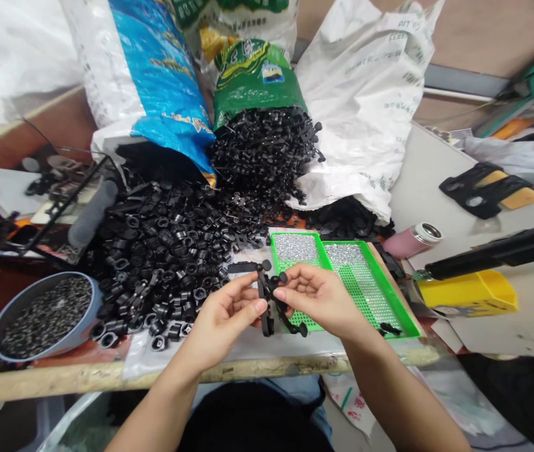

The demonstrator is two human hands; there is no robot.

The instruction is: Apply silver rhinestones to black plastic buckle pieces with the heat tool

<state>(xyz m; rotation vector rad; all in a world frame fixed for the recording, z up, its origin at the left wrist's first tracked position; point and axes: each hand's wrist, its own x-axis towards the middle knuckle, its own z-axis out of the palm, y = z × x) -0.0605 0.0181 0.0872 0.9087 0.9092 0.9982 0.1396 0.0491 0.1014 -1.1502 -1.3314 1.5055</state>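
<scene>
Above the front of the bench, my left hand (229, 314) pinches a long flat black plastic part (266, 307) between thumb and fingers, held upright. Close beside it, my right hand (318, 298) grips a black plastic arm with knobbed ends (295, 326). The two black parts meet or overlap between my hands; I cannot tell if they are joined. Behind my right hand lies a green tray (320, 251) with two compartments of small shiny metal pieces. A heap of black plastic rings and parts (167, 232) spreads to the left of my hands.
A blue bowl of small dark metal pieces (93, 307) stands at the left. Open sacks stand behind, the green one (257, 75) spilling black parts. To the right are a pink bottle (405, 243), a black power screwdriver (492, 251) and a yellow holder (469, 294).
</scene>
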